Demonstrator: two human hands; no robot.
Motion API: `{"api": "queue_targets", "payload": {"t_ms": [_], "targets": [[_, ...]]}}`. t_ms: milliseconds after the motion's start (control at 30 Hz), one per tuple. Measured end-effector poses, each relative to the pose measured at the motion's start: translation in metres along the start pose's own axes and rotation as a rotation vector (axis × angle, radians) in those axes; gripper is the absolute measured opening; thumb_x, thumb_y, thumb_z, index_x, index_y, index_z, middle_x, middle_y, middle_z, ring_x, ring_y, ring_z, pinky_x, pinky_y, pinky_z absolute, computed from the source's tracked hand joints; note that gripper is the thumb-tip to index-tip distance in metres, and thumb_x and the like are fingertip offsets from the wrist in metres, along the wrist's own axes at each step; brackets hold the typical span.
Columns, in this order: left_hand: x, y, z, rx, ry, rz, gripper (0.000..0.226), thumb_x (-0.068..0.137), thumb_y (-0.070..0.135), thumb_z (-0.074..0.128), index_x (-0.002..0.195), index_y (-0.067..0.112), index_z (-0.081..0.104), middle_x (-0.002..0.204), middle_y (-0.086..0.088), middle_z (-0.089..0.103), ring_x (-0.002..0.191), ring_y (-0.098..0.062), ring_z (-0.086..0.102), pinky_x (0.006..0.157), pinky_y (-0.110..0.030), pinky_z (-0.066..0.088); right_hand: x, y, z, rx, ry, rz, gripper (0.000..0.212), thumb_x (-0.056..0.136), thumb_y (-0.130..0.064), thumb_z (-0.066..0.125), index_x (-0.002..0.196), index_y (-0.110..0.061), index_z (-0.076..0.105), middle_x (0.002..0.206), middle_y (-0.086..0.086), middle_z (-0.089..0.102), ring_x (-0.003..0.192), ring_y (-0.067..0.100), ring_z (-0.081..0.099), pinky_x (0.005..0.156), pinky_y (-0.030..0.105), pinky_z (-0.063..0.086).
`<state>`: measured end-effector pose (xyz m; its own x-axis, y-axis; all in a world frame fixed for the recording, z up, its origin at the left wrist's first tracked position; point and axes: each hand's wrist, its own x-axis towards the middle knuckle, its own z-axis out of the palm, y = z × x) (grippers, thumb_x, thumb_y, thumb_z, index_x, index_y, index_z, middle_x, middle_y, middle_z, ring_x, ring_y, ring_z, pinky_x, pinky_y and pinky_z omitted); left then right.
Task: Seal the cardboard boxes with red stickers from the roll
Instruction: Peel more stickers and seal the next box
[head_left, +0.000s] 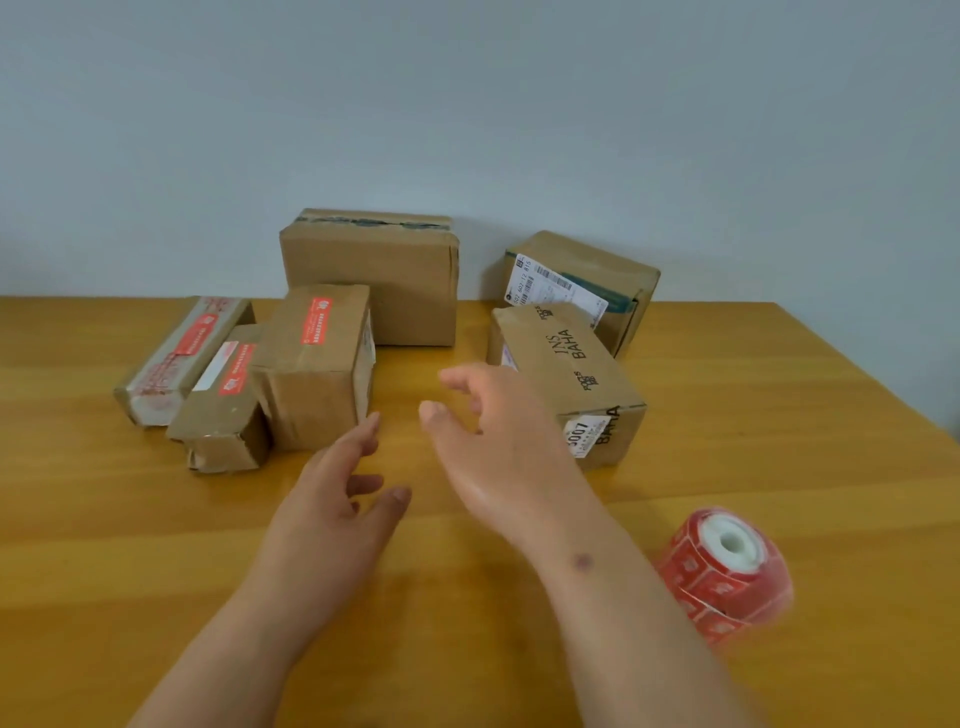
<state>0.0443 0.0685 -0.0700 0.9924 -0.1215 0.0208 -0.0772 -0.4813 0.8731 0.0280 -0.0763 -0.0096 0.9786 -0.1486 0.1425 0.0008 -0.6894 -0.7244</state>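
Six cardboard boxes crowd the far half of a wooden table (779, 415) against a pale wall (467, 104), as a person's two bare hands reach over the open middle strip between them. Both hands are empty: the left hand (337, 499) is spread loosely, its fingertips near the sticker-sealed box (317, 364), while the right hand (488, 436) hovers with relaxed, slightly curled fingers just in front of the printed box (571, 364). Three boxes at the left, including the long taped box (182, 358) and the small low box (223, 410), already carry red stickers. The large plain box (374, 275) and the labelled box (587, 286) stand at the back, by the wall. The red sticker roll (727, 571) lies on its own at the near right, apart from the boxes and blurred. Bare tabletop stretches along the right edge and across the near side. Print on the stickers and the white shipping label is too small to read, and both forearms are cut off at the bottom edge.
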Motion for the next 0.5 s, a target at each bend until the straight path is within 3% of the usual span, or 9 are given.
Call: {"api": "queue_targets", "payload": {"t_ms": [200, 267, 333, 500], "targets": [[-0.044, 0.034, 0.037, 0.014, -0.120, 0.081, 0.043, 0.091, 0.029, 0.063, 0.129, 0.045, 0.049, 0.118, 0.025, 0.052, 0.100, 0.010, 0.052, 0.070, -0.008, 0.042, -0.071, 0.027, -0.065, -0.302, 0.047, 0.027, 0.028, 0.091, -0.047, 0.051, 0.118, -0.041, 0.053, 0.119, -0.021, 0.052, 0.112, 0.005, 0.048, 0.102, 0.038, 0.039], [-0.061, 0.043, 0.050, -0.002, -0.172, 0.126, 0.032, 0.091, 0.032, 0.062, 0.120, 0.045, 0.055, 0.114, 0.027, 0.055, 0.100, 0.014, 0.052, 0.071, -0.003, 0.043, -0.094, 0.042, -0.082, -0.360, 0.040, 0.060, 0.024, 0.089, -0.042, 0.052, 0.113, -0.043, 0.052, 0.115, -0.023, 0.049, 0.109, 0.004, 0.047, 0.106, 0.033, 0.030], [-0.077, 0.052, 0.063, -0.035, -0.237, 0.160, 0.026, 0.091, 0.034, 0.062, 0.114, 0.045, 0.058, 0.111, 0.028, 0.057, 0.100, 0.017, 0.051, 0.074, 0.001, 0.040, -0.113, 0.059, -0.094, -0.423, 0.031, 0.076, 0.021, 0.084, -0.037, 0.054, 0.104, -0.043, 0.050, 0.110, -0.022, 0.046, 0.108, 0.004, 0.045, 0.101, 0.027, 0.020], [-0.099, 0.070, 0.095, -0.050, -0.312, 0.254, 0.035, 0.093, 0.028, 0.062, 0.123, 0.045, 0.054, 0.120, 0.030, 0.051, 0.111, 0.016, 0.046, 0.087, -0.001, 0.037, -0.140, 0.105, -0.100, -0.561, 0.074, 0.075, 0.024, 0.071, -0.038, 0.060, 0.095, -0.037, 0.055, 0.106, -0.018, 0.040, 0.107, 0.011, 0.037, 0.088, 0.027, 0.012]]}}
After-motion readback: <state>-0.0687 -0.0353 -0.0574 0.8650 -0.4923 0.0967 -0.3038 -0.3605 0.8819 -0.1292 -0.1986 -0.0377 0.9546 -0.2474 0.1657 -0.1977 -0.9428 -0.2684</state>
